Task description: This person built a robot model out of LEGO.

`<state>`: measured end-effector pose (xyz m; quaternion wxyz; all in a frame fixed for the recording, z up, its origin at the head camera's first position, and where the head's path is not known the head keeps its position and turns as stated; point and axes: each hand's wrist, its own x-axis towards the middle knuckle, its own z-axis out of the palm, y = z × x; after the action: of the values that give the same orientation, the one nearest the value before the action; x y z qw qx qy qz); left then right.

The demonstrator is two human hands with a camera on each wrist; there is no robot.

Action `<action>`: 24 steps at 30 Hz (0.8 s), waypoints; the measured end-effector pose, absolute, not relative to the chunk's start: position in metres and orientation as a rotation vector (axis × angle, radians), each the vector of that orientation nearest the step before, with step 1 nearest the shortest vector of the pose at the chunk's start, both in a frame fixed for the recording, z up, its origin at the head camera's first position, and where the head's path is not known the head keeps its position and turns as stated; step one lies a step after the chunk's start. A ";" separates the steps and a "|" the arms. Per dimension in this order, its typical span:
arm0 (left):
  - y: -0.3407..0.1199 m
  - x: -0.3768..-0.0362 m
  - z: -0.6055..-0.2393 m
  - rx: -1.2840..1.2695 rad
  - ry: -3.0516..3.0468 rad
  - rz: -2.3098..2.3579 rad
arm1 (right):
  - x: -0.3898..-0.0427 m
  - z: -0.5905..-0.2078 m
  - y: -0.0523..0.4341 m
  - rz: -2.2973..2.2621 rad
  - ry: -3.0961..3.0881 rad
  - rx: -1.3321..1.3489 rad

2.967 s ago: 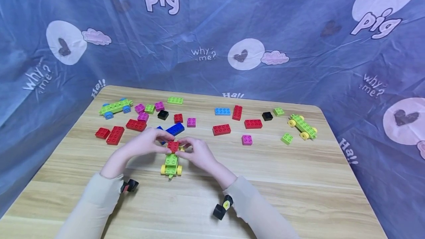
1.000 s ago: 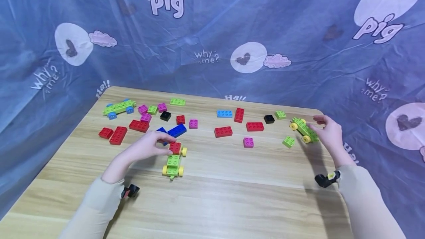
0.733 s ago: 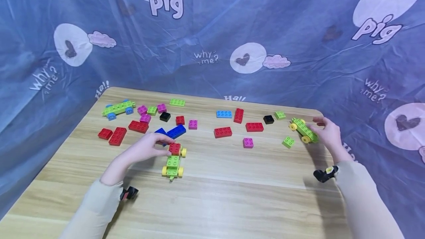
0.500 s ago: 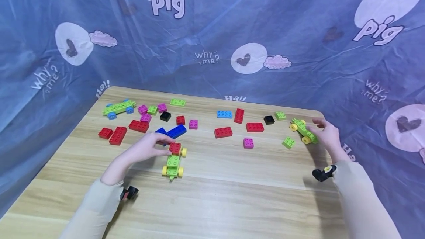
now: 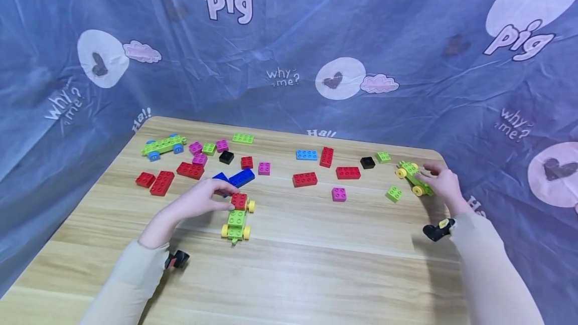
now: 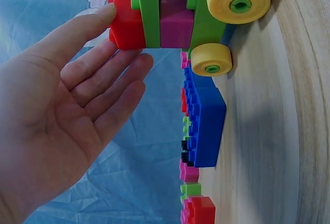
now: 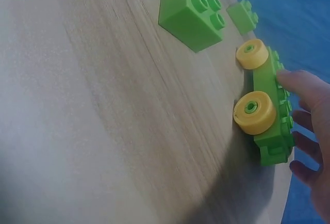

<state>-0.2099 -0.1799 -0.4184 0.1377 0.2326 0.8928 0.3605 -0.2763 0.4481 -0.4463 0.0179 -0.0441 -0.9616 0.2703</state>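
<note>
My left hand (image 5: 203, 199) has thumb and index finger either side of a red brick (image 5: 239, 200) at one end of a brick-built car. In the left wrist view the thumb lies on that red brick (image 6: 129, 20), above a green layer, a purple brick (image 6: 177, 17) and a green base with yellow wheels (image 6: 211, 59). A green brick (image 5: 237, 218) sits on the car's near end. At the table's right side, my right hand (image 5: 444, 184) is over a green wheeled base (image 7: 270, 100); the thumb rests at its studs and the other fingers lie loosely beyond it.
Two blue bricks (image 5: 242, 178) lie just behind the left-hand car. Several red, pink, black and green bricks spread along the back. A green base with blue wheels (image 5: 164, 145) stands at the far left. A loose green brick (image 7: 191, 15) is near the right hand.
Three seconds ago both hands were at the red brick. My right hand has since moved right to the yellow-wheeled base and shifted slightly there; the left has stayed at the red brick.
</note>
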 end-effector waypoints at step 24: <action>-0.180 -0.211 -0.418 0.661 2.567 1.046 | -0.279 -0.461 0.441 0.905 -2.987 -0.191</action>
<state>-0.2105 -0.1800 -0.4176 0.1456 0.2295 0.8912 0.3631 -0.2787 0.4408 -0.4607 0.0074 -0.0610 -0.9552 0.2894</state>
